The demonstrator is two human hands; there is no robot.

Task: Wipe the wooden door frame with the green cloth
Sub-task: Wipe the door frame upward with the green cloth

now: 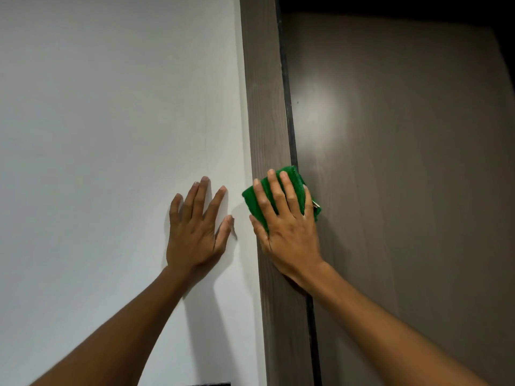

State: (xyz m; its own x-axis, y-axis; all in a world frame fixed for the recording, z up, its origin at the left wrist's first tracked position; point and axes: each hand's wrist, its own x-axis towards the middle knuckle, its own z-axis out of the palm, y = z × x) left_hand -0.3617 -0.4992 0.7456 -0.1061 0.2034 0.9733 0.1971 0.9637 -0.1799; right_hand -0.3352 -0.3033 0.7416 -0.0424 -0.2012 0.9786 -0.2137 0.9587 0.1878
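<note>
The grey-brown wooden door frame (264, 93) runs top to bottom through the middle of the view. My right hand (287, 227) lies flat on a folded green cloth (296, 181) and presses it against the frame at mid height. The cloth sticks out above and to both sides of my fingers. My left hand (196, 229) rests flat on the white wall (111, 121) just left of the frame, fingers spread, holding nothing.
A brown door (404, 162) fills the right side, with a dark gap (288, 112) between it and the frame. A bright reflection shows on the door's upper part. A dark edge shows at the bottom of the wall.
</note>
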